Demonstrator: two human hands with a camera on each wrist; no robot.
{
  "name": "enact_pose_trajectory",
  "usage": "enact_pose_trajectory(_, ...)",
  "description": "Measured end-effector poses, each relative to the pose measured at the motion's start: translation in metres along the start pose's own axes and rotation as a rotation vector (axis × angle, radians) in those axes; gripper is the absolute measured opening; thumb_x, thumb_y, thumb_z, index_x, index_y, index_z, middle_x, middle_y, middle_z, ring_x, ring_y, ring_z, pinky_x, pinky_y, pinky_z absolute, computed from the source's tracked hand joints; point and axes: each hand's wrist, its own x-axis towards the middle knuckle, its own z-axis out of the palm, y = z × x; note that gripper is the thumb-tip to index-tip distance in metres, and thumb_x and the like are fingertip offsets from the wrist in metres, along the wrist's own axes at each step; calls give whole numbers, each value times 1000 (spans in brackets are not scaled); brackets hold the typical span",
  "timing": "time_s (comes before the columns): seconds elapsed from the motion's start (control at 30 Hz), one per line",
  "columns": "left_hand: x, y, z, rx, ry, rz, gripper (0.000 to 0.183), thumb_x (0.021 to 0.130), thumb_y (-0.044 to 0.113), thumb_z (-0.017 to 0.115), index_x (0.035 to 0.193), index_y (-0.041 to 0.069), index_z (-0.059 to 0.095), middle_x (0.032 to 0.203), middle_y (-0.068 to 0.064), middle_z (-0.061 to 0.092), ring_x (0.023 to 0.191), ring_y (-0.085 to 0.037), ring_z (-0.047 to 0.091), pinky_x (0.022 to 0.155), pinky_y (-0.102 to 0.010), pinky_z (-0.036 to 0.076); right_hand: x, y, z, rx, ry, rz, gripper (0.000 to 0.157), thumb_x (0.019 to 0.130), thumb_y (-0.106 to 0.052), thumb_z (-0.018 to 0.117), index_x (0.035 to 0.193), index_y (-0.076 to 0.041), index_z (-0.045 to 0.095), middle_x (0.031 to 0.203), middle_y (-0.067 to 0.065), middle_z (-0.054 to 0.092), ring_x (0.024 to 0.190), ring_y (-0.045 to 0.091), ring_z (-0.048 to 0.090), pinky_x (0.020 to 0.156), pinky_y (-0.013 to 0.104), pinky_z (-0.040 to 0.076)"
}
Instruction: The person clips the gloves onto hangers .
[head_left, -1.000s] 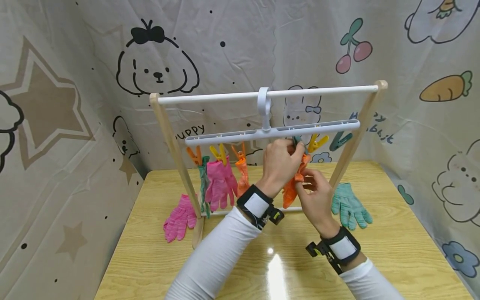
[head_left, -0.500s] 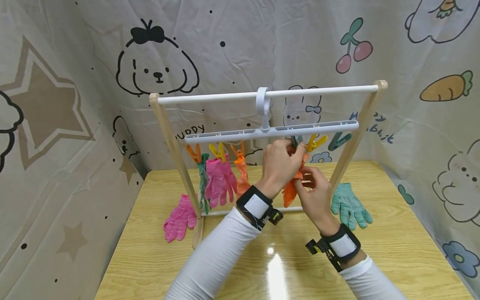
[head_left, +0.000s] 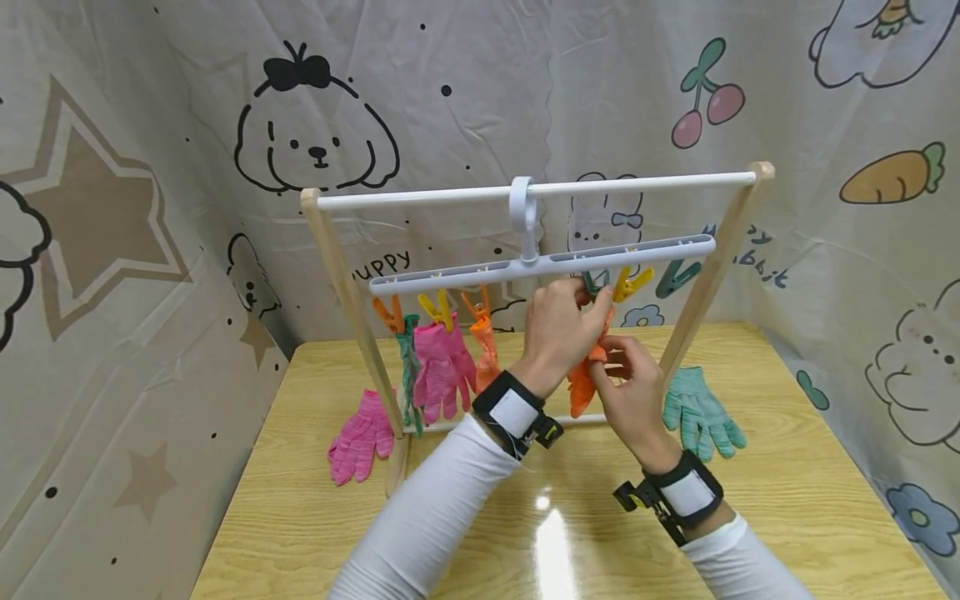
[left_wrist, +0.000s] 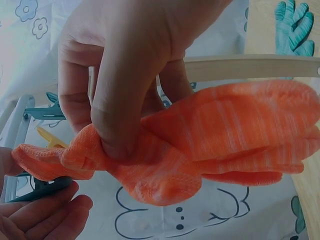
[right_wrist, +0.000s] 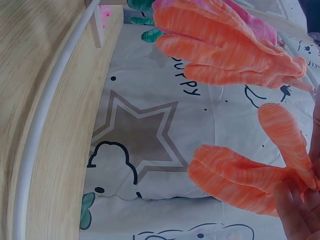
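In the head view my left hand [head_left: 558,329] pinches a dark green clothespin [head_left: 595,282] under the right half of the white hanger [head_left: 540,267]. My right hand [head_left: 630,396] pinches an orange knit glove [head_left: 581,392] just below. The left wrist view shows the right thumb and fingers gripping the glove [left_wrist: 240,130] around its middle. Its cuff reaches to the left hand's thumb, beside the clothespin [left_wrist: 45,190] lying along the left fingers. Seen from the right wrist, the glove's fingers [right_wrist: 235,180] hang loose.
A wooden rack with a white rod [head_left: 645,181] carries the hanger. Green [head_left: 408,375], pink [head_left: 442,367] and orange gloves [head_left: 486,350] hang at left. Yellow [head_left: 632,285] and teal clothespins [head_left: 677,278] hang at right. A pink glove [head_left: 362,437] and a green glove [head_left: 701,412] lie on the table.
The hanger has swung slightly left. The orange glove's cuff now shows less beside the left thumb, and the green clothespin's legs show more. Both hands stay nearly in place.
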Motion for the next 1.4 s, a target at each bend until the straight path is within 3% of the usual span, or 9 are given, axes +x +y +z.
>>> enact_pose_trajectory(0.23,0,-1,-1,33,21,5,37,96,34,67,67,12,63,65,-1,68,51,-8,46,47,-19,25,-1,1,-1,11,-8,6,17,87,5,68,104,4,68,94,16,71,81,4,64,71,6,52)
enact_pose_trajectory(0.4,0,-1,-1,48,21,7,34,96,35,67,72,11,66,80,-6,77,57,-10,54,49,-17,32,-2,3,-2,8,-11,10,18,86,6,67,104,4,68,95,16,71,80,8,65,72,6,52)
enact_pose_trajectory(0.53,0,-1,-1,62,13,-2,33,96,36,67,76,10,69,90,-8,79,67,-15,66,56,-19,44,-3,5,-3,3,-13,7,19,86,6,67,105,4,68,95,16,71,79,12,67,72,7,52)
enact_pose_trajectory(0.7,1,-1,-1,69,10,-6,30,96,36,67,82,10,72,98,-10,79,88,-22,76,73,-31,58,-4,5,-4,1,-20,12,20,87,5,67,107,3,68,96,16,71,80,11,65,71,6,51)
enact_pose_trajectory(0.83,1,-2,-1,57,7,-15,29,96,36,68,83,11,72,99,-9,79,88,-22,75,74,-33,59,-4,7,-5,-7,-21,16,20,87,6,67,107,3,68,96,16,71,78,9,65,70,6,51)
enact_pose_trajectory(1.03,-1,-2,-2,57,4,-22,30,96,37,67,79,13,69,97,-7,79,76,-18,71,65,-25,52,-5,8,-5,-28,-24,14,18,88,6,68,106,3,68,95,15,71,73,15,68,68,6,51)
enact_pose_trajectory(1.17,-2,-4,-3,37,-1,-25,29,96,37,66,80,13,69,100,-7,79,78,-19,72,67,-28,54,-4,8,-5,-28,-22,17,17,88,5,68,105,3,68,95,15,71,73,16,68,69,5,51)
enact_pose_trajectory(1.3,-4,-7,-3,27,-14,-41,29,97,37,63,99,13,76,108,-9,78,98,-23,74,81,-36,59,-4,7,-4,-28,-29,22,17,89,5,68,105,3,68,95,15,71,73,18,69,68,5,51)
enact_pose_trajectory(1.4,-5,-9,-4,26,-23,-45,36,98,37,61,118,11,75,113,-11,77,104,-24,74,81,-35,59,-4,7,-4,-29,-31,21,17,89,5,68,106,3,68,96,15,71,73,22,70,68,5,51)
